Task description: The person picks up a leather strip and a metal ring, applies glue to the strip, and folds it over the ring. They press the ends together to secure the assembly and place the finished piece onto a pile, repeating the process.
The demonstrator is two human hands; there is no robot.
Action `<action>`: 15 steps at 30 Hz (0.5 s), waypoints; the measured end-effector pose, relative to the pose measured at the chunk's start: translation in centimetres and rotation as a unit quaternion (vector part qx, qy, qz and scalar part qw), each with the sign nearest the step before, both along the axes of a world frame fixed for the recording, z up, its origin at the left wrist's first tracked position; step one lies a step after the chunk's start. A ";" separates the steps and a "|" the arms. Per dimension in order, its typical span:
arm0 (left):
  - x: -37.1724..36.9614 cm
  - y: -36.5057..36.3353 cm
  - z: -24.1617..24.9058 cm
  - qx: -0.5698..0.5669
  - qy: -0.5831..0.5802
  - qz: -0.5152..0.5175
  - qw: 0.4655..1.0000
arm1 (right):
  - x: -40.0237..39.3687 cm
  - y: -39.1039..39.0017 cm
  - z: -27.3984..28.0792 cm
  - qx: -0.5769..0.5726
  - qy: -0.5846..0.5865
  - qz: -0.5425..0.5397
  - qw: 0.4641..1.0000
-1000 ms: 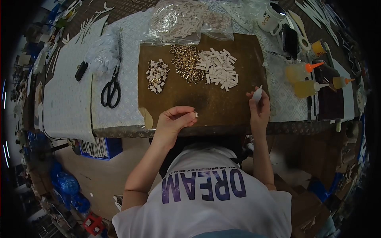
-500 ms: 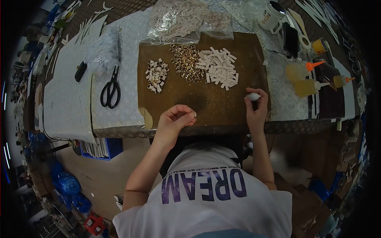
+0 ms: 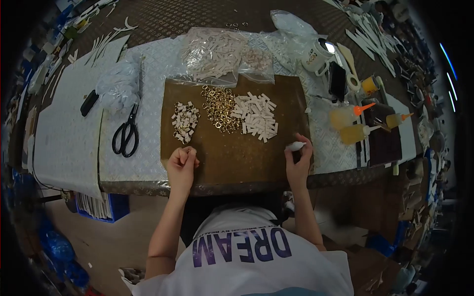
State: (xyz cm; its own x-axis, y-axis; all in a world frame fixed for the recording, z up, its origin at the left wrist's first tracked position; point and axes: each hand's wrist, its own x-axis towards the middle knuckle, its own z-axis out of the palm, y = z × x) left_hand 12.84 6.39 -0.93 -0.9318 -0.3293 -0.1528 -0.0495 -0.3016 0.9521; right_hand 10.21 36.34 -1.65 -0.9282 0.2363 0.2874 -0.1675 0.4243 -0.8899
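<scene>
My left hand (image 3: 181, 166) is closed with its fingers curled in, at the front left of the brown mat (image 3: 232, 163). Whatever it may hold is hidden. Just beyond it lies a small pile of white tabs looped on gold rings (image 3: 185, 122). My right hand (image 3: 299, 163) pinches a small white bottle with a pointed tip (image 3: 296, 146) between thumb and fingers, over the mat's right front corner. Between and behind the hands sit a heap of gold metal rings (image 3: 220, 109) and a heap of flat white strips (image 3: 257, 117).
Black scissors (image 3: 126, 138) lie left of the mat. Behind it rest clear bags of strips (image 3: 212, 54). On the right stand a white mug (image 3: 315, 58), a black phone (image 3: 337, 80) and yellowish squeeze bottles (image 3: 353, 134) with pointed nozzles.
My left hand has moved left, towards the pile of looped tabs; the small pale piece at its fingertips no longer shows. The right hand still holds the bottle. The camera view has shifted.
</scene>
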 end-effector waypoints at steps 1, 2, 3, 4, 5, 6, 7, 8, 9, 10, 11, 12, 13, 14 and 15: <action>0.1 0.0 -0.5 -0.004 0.007 0.007 1.000 | 0.2 -0.2 -0.2 -0.035 0.007 -0.026 0.999; 0.2 -0.1 -0.9 -0.009 0.011 0.015 1.000 | 0.8 -0.9 0.8 -0.102 0.066 -0.060 0.991; 0.4 0.0 -1.2 -0.015 0.019 0.016 1.000 | 1.3 -0.7 0.5 -0.071 0.099 -0.051 0.991; 0.6 0.2 -1.5 -0.020 0.026 0.016 0.999 | 1.7 -0.2 -0.4 -0.039 0.132 -0.042 0.990; 0.8 0.3 -1.7 -0.027 0.032 0.015 0.999 | 1.8 0.1 -0.7 -0.009 0.164 -0.034 0.986; 0.7 0.4 -2.0 -0.036 0.039 0.016 0.998 | 1.1 -2.1 1.6 0.073 0.208 -0.020 0.975; 0.7 0.4 -2.3 -0.046 0.047 0.016 0.998 | 0.3 -3.9 2.9 0.086 0.177 0.009 0.980; 0.6 0.3 -2.5 -0.060 0.056 0.016 0.997 | -0.5 -5.5 3.9 0.097 0.147 0.039 0.984; 0.6 0.3 -2.7 -0.068 0.066 0.016 0.995 | -1.7 -7.0 4.4 0.106 0.117 0.069 0.985; 0.6 0.2 -2.8 -0.080 0.076 0.016 0.994 | -3.2 -8.5 4.5 0.119 0.086 0.094 0.985; 0.7 0.0 -2.8 -0.094 0.087 0.015 0.992 | -4.7 -9.8 4.5 0.129 0.054 0.119 0.983; 0.8 -0.2 -2.6 -0.113 0.094 0.013 0.989 | -6.0 -10.6 4.1 0.126 0.035 0.131 0.983; 0.9 -0.3 -2.4 -0.132 0.101 0.010 0.986 | -7.2 -11.3 3.3 0.122 0.015 0.142 0.982; 1.0 -0.4 -2.0 -0.152 0.113 0.008 0.982 | -8.0 -11.8 2.6 0.119 -0.005 0.152 0.981; 1.1 -0.5 -1.9 -0.154 0.106 0.005 0.982 | -8.7 -12.0 1.9 0.144 0.004 0.152 0.978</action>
